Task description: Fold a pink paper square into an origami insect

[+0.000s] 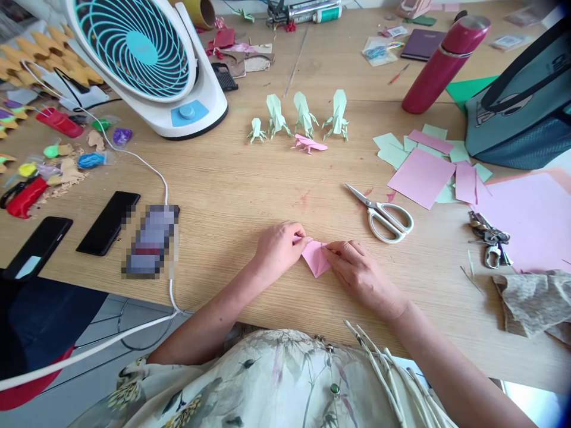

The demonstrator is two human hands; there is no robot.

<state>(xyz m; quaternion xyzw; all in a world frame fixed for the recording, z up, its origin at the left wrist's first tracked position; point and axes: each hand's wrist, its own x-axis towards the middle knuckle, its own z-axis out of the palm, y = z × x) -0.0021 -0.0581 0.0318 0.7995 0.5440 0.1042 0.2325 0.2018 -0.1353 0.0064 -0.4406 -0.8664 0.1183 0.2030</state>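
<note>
A small folded piece of pink paper (314,258) lies on the wooden table (250,178) near its front edge. My left hand (280,246) pinches its left corner with closed fingers. My right hand (357,273) presses down on its right side, fingertips together on a fold. Farther back stand several pale green origami figures (304,116), with one pink origami figure (308,144) lying in front of them.
White-handled scissors (382,215) lie right of my hands, beside pink and green paper sheets (423,172) and keys (489,240). A red bottle (446,62) and grey bag (521,107) stand at the back right. A fan (147,59), phones (109,222) and a white cable (165,190) occupy the left.
</note>
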